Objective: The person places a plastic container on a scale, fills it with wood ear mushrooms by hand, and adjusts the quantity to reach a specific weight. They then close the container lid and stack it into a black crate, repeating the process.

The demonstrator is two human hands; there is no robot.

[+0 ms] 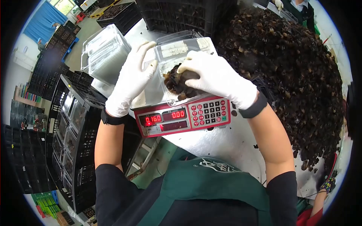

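Observation:
A red-framed digital scale [183, 117] sits on the metal table, its lit display showing 0.160 and 0.00. On its pan rests an open clear plastic box [166, 98] with a heap of dark wood ear mushrooms [174, 82] inside. My right hand [213, 75], in a white glove, curls its fingers and thumb over the mushrooms' right side. Its palm side is hidden. My left hand [135, 77], also gloved, is over the pan just left of the box. Its thumb and fingers are apart, with nothing between them.
Stacked clear boxes [105, 54] stand at the left. A large mound of wood ear mushrooms [283, 71] covers the table's right side. Black crates [177, 15] rise behind the scale, and another crate [81, 150] stands lower left. Other people are at the right edges.

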